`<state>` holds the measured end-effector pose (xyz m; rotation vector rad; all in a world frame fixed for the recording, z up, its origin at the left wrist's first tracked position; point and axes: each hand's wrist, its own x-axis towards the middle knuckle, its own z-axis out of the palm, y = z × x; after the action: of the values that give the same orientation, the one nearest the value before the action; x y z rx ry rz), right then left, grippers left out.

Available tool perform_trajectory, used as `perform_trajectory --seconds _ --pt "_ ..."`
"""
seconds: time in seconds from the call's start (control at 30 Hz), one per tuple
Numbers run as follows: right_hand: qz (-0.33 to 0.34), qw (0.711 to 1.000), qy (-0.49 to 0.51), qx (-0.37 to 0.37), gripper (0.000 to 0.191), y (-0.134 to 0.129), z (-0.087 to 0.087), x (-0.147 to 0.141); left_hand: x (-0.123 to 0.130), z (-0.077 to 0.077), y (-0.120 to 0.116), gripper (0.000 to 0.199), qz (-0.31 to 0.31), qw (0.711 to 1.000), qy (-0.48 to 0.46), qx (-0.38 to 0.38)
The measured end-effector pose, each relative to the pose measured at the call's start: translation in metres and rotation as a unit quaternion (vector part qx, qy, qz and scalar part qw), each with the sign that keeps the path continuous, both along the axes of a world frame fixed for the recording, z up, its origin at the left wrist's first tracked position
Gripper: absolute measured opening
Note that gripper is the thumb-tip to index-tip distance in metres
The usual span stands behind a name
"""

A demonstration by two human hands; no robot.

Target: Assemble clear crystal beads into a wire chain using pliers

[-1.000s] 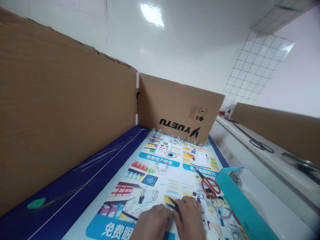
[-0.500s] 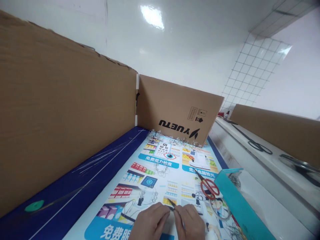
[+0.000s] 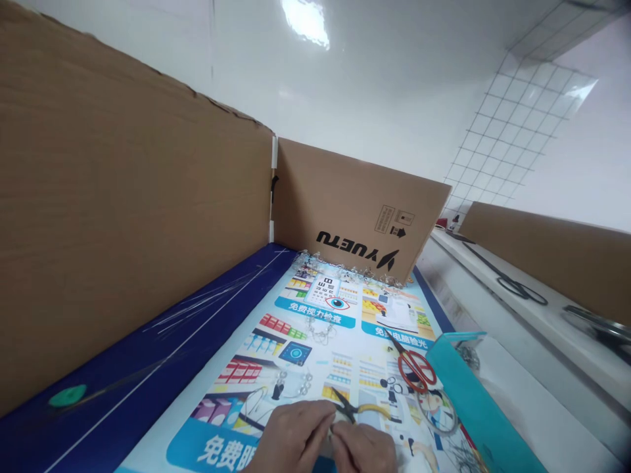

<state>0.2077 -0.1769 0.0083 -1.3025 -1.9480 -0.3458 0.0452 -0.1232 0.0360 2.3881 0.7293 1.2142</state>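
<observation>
Both the left hand point(image 3: 290, 439) and right hand point(image 3: 362, 452) pinch something hidden, just beside yellow-handled pliers point(image 3: 357, 410).

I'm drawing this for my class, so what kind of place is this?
It's probably a workshop for making or fixing glasses. There's an eye-test poster, clear eyeglass frames along its far edge, and small yellow-handled pliers.

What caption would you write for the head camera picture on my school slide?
Left hand and right hand at yellow-handled pliers on a printed eye-test poster, near red-handled scissors.
</observation>
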Motion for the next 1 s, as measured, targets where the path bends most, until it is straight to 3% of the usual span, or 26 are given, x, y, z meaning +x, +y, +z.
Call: perform_trajectory --seconds 0.3,0.63,1.0 --pt "-0.013 0.997 0.002 -0.070 0.019 -0.018 0.023 -0.010 -0.004 0.008 -0.016 0.024 -0.022 0.997 0.050 -0.058" --pt "-0.054 0.996 -0.041 -0.057 0.019 -0.031 0.029 -0.023 -0.006 0.025 -0.037 0.030 0.000 0.997 0.039 -0.069" --pt "-0.079 0.994 -0.042 -0.063 0.017 -0.024 0.012 -0.024 -0.009 0.027 -0.032 0.027 -0.015 0.992 0.083 -0.092"
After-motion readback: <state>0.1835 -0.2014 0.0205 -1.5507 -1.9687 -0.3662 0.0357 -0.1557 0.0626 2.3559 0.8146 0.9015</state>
